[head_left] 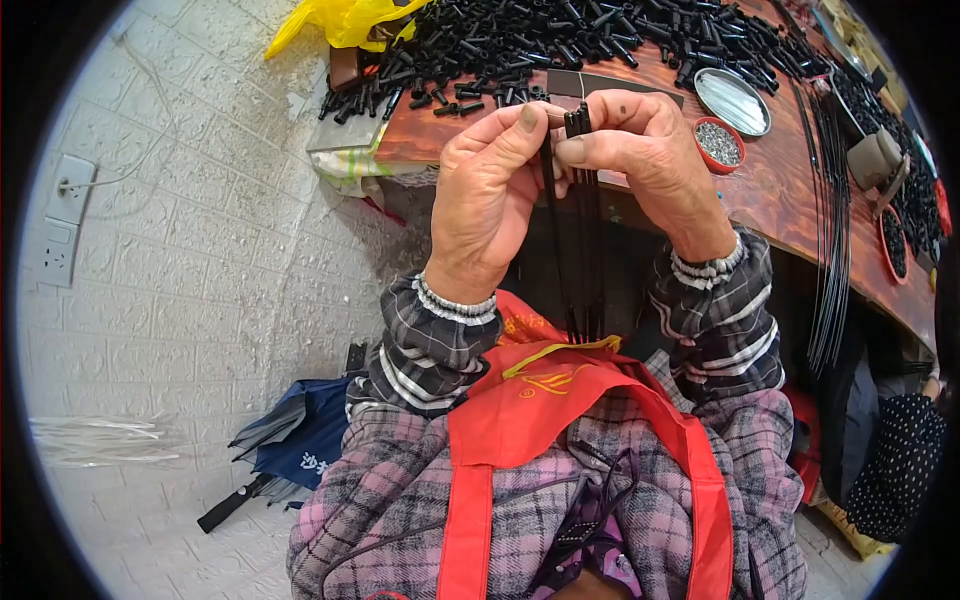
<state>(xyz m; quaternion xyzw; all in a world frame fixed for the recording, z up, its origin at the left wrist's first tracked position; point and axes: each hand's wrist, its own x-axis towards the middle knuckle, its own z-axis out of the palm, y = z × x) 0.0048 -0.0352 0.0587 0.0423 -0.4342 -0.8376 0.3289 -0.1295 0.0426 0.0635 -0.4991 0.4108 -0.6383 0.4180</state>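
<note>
A bundle of long thin black rods (590, 245) hangs upright in front of me, its lower ends reaching down to my red apron (530, 400). Closed around the bundle near its top, my right hand (660, 155) grips the rods between thumb and fingers. A thin pale strand (582, 88) loops by the rod tops. My left hand (480, 190) is closed too, its thumb and forefinger pinching at the strand, with one black rod running down just beside its fingers. What the curled left fingers hold underneath is hidden.
Many short black tubular parts (520, 45) are heaped on the reddish wooden table (780, 165). A red bowl of small metal pieces (720, 146) and an oval silver tray (733, 101) stand right of my hands. More long rods (828, 240) overhang the right edge. A blue umbrella (300, 420) leans left.
</note>
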